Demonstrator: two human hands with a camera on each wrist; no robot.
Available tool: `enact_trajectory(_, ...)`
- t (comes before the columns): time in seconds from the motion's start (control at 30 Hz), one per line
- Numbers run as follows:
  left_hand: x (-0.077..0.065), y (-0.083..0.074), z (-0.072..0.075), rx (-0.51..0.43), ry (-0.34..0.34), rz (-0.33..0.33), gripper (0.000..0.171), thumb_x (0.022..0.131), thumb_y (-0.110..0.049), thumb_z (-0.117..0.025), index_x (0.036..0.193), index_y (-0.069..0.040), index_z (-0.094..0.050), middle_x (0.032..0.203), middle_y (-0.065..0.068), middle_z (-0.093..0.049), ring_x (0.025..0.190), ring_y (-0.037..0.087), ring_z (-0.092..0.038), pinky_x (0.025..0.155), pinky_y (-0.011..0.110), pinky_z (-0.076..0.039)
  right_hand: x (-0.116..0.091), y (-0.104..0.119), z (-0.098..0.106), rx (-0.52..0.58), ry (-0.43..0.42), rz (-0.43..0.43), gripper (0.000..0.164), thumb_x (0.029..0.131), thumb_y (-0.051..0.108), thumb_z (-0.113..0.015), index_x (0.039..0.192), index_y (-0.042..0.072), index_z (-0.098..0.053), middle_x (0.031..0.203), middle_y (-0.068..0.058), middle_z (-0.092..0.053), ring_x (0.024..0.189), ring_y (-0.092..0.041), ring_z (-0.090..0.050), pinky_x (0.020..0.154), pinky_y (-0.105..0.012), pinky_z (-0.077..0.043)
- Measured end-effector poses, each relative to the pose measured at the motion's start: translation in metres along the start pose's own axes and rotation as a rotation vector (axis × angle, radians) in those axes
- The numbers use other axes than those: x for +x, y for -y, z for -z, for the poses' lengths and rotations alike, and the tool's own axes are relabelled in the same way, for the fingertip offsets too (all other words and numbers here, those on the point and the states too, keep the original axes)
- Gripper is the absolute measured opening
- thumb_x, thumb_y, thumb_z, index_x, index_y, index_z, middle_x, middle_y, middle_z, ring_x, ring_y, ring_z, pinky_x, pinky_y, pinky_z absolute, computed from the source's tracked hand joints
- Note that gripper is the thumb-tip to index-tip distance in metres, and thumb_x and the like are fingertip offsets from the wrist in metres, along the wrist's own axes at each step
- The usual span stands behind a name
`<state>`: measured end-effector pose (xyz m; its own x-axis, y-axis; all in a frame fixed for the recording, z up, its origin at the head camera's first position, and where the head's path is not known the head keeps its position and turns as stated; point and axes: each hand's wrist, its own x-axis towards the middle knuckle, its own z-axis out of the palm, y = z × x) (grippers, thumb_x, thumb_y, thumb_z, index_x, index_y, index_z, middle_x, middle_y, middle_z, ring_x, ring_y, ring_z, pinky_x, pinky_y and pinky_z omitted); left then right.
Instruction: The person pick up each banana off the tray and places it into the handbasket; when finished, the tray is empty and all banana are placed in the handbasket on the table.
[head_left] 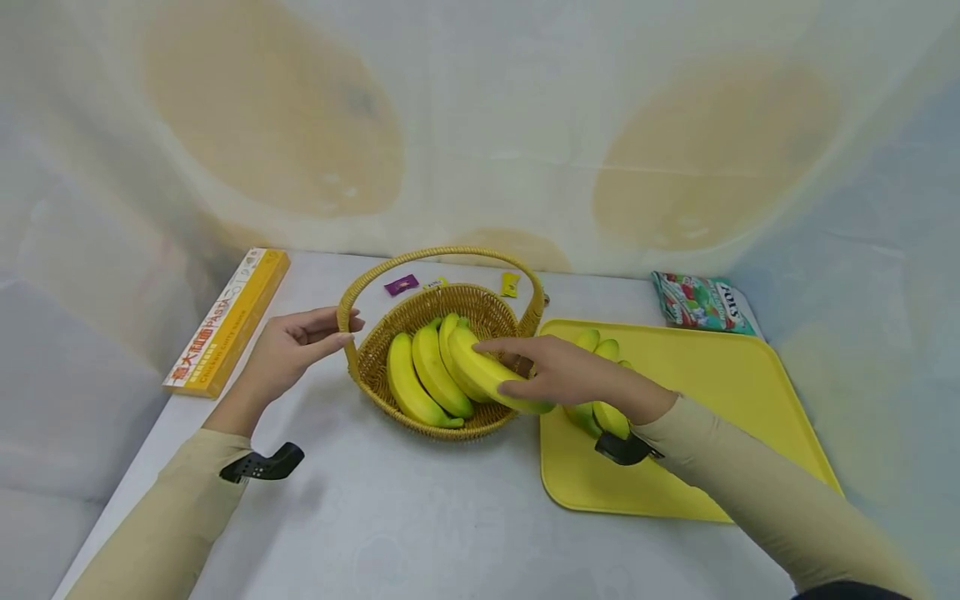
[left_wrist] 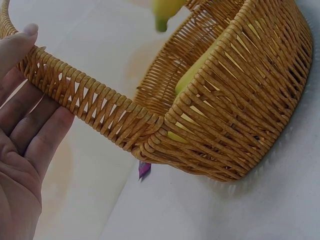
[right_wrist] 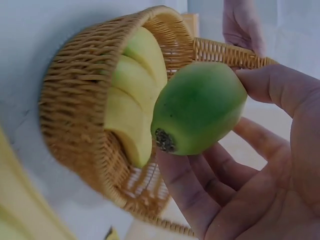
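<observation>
A wicker basket [head_left: 480, 302] with a tall arched handle [head_left: 450, 251] stands mid-table. My left hand [head_left: 281, 354] holds the left side of that handle, thumb on one face and fingers on the other, as the left wrist view shows. Inside the basket lie several yellow bananas [head_left: 406, 379] side by side. In my right hand [head_left: 562, 371] is another banana [head_left: 480, 367], gripped between thumb and fingers over the basket's right part. Its green, dark-tipped end [right_wrist: 200, 110] faces the right wrist camera. Partly behind my right wrist, more bananas [head_left: 611, 417] lie on a yellow tray [head_left: 720, 400].
At the table's left lies a yellow and white pasta box [head_left: 228, 325]. Behind the basket are small wrapped candies, one purple [head_left: 401, 285] and one yellow [head_left: 510, 284]. A green snack bag [head_left: 705, 303] sits beyond the tray. A pale curtain [head_left: 495, 125] encloses the table.
</observation>
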<state>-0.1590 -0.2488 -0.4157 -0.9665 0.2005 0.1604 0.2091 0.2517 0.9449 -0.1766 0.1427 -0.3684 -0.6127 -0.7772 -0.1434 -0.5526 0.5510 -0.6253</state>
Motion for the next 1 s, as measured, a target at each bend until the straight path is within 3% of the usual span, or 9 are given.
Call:
enact_trajectory(0.13, 0.000, 0.000, 0.000, 0.001, -0.004, 0.011, 0.036, 0.096, -0.014, -0.073, 0.128, 0.002, -0.067, 0.117, 0.006, -0.074, 0.108, 0.010, -0.070, 0.094, 0.021, -0.054, 0.027, 0.003, -0.001, 0.005, 0.037, -0.047, 0.056, 0.100, 0.031, -0.066, 0.153, 0.025, -0.048, 0.093, 0.003, -0.059, 0.077, -0.013, -0.053, 0.065, -0.028, -0.043)
enact_trajectory(0.33, 0.001, 0.001, 0.001, -0.014, -0.001, 0.011, 0.035, 0.096, -0.013, -0.073, 0.128, 0.001, -0.067, 0.117, 0.005, -0.074, 0.108, 0.010, -0.070, 0.094, 0.021, -0.054, 0.063, 0.001, -0.015, -0.009, 0.100, -0.066, 0.057, 0.100, 0.035, -0.064, 0.154, 0.027, -0.045, 0.123, 0.000, -0.064, 0.110, -0.015, -0.062, 0.091, -0.032, -0.053)
enact_trajectory(0.43, 0.001, 0.001, 0.000, -0.022, 0.001, 0.008, 0.035, 0.096, -0.012, -0.073, 0.127, 0.002, -0.068, 0.116, 0.004, -0.075, 0.108, 0.010, -0.070, 0.094, 0.022, -0.054, 0.078, 0.003, -0.025, -0.027, 0.113, -0.079, 0.058, 0.101, 0.037, -0.063, 0.155, 0.028, -0.044, 0.127, -0.002, -0.065, 0.114, -0.017, -0.062, 0.094, -0.034, -0.053)
enact_trajectory(0.77, 0.001, 0.001, 0.001, -0.023, 0.001, 0.020, 0.037, 0.096, -0.013, -0.073, 0.129, 0.003, -0.066, 0.117, 0.004, -0.075, 0.108, 0.010, -0.070, 0.094, 0.022, -0.054, 0.107, 0.018, -0.045, -0.045, 0.149, -0.124, 0.064, 0.099, 0.041, -0.066, 0.156, 0.030, -0.041, 0.129, -0.005, -0.067, 0.104, -0.013, -0.065, 0.086, -0.029, -0.054)
enact_trajectory(1.0, 0.001, 0.000, 0.001, 0.001, 0.001, 0.029, 0.037, 0.096, -0.015, -0.073, 0.129, 0.001, -0.067, 0.118, 0.005, -0.074, 0.108, 0.009, -0.070, 0.094, 0.021, -0.054, 0.116, 0.031, -0.059, 0.007, 0.179, -0.183, 0.080, 0.094, 0.042, -0.074, 0.160, 0.030, -0.030, 0.120, -0.001, -0.066, 0.095, -0.011, -0.062, 0.082, -0.026, -0.054)
